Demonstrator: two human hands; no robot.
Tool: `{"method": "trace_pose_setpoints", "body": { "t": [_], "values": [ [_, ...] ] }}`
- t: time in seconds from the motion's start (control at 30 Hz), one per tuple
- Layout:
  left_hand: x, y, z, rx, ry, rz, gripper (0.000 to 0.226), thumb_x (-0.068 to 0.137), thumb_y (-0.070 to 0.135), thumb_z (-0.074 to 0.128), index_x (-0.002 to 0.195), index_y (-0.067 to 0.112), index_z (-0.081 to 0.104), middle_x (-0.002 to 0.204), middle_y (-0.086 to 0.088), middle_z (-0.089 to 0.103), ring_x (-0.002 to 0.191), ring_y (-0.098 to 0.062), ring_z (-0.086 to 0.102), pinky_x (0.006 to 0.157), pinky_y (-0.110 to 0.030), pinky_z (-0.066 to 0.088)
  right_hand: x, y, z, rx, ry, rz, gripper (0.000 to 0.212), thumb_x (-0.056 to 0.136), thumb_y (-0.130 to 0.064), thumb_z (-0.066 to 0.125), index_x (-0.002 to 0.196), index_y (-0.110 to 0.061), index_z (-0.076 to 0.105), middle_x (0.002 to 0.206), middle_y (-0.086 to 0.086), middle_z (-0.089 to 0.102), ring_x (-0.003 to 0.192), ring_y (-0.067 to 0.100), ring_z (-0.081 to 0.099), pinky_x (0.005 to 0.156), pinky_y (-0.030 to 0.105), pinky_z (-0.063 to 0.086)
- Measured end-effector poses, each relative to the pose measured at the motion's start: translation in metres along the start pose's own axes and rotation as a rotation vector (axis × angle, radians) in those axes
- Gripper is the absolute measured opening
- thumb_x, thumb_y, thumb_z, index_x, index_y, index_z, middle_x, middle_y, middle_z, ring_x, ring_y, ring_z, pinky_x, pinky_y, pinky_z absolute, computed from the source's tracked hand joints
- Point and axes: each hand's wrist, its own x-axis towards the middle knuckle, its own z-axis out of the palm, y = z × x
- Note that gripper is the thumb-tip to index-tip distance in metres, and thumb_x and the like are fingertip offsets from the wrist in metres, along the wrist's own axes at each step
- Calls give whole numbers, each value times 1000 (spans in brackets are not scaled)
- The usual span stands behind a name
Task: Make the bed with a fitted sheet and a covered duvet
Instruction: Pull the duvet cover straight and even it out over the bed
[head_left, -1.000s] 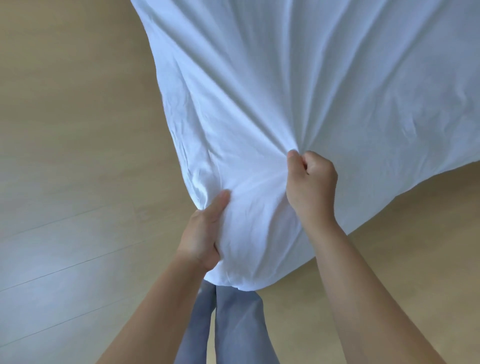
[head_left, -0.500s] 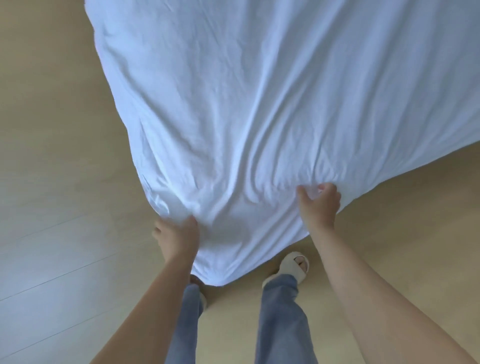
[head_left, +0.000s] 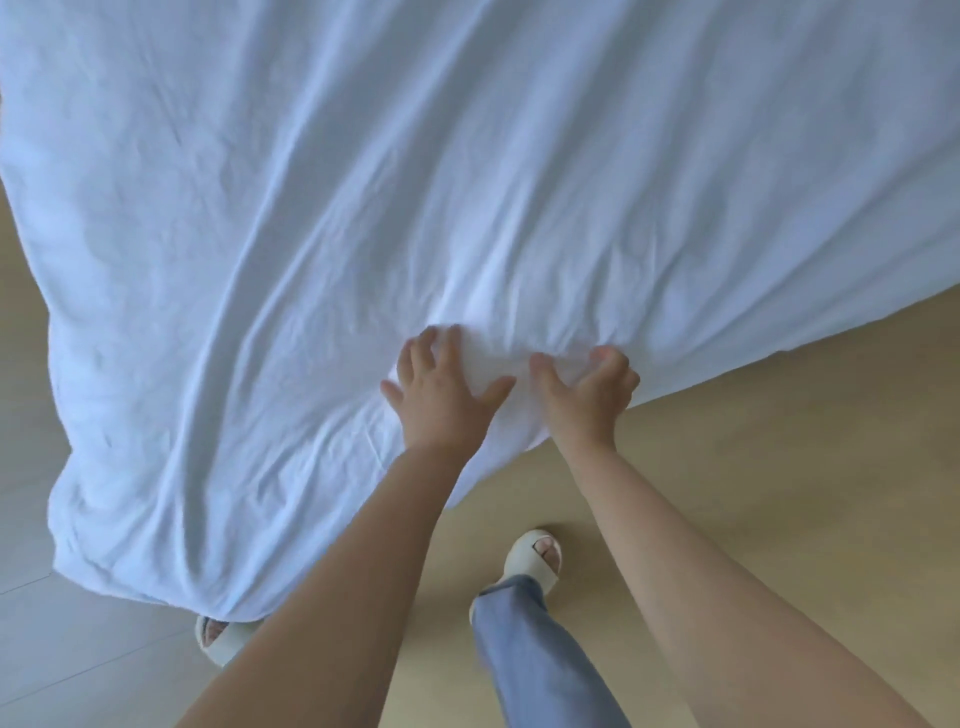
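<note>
White bedding (head_left: 467, 182) fills most of the head view, draped wide and hanging down toward the floor (head_left: 779, 467). Can't tell whether it's the sheet or the covered duvet. Surface is creased, with wrinkles fanning toward a small bunched lump near the lower edge, where both hands are.

Left hand (head_left: 441, 389): fingers and thumb spread, palm flat on the fabric, pressing just left of the lump. Fingertips curve slightly over the bulge, no pinch visible.

Right hand (head_left: 587, 395): fingers curled, gripping a fold of the bedding right at its edge, thumb pointing toward the left hand. The hands sit close together, the thumbs nearly meeting across the lump.

Lower-left corner of the bedding looks thick and rounded. It hangs low, partly covering the left slipper (head_left: 218, 639).

Right slipper (head_left: 535, 564) is pale and open-toed, standing on the floor just below the bedding's edge and clear of it. Blue jeans leg (head_left: 540, 660) sits between the two bare forearms.

Floor is light wood: beige on the right, paler with plank seams at lower left.
</note>
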Motion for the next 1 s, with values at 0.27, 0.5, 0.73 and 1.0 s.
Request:
{"method": "trace_pose_setpoints", "body": {
  "t": [0.27,0.5,0.73,1.0],
  "values": [
    [22,67,45,40,159,3,34,92,35,53,117,14,56,129,-2,49,123,-22,37,104,-34,18,90,19,-65,-32,100,99,83,78,-37,73,138,2,30,139,20,30,126,34,29,97,30,20],
    [27,94,27,-105,80,-23,11,94,14,48,85,10,53,92,-1,52,95,-22,49,88,-33,35,137,9,-83,396,17,324,65,77,-43,72,121,-7,40,116,2,43,99,16,48,83,27,43],
    [-17,96,29,-238,-47,13,18,92,10,51,78,19,56,83,7,53,85,-8,52,75,-9,38,152,3,-90,431,-49,233,27,93,-24,52,69,-17,42,71,-2,49,73,20,52,68,35,44],
    [10,142,62,190,-17,195,59,81,53,60,125,16,46,120,-2,47,113,-23,44,90,-33,33,147,44,-129,381,153,222,43,91,-13,48,56,-15,24,54,-1,24,42,5,24,43,23,23]
  ]
}}
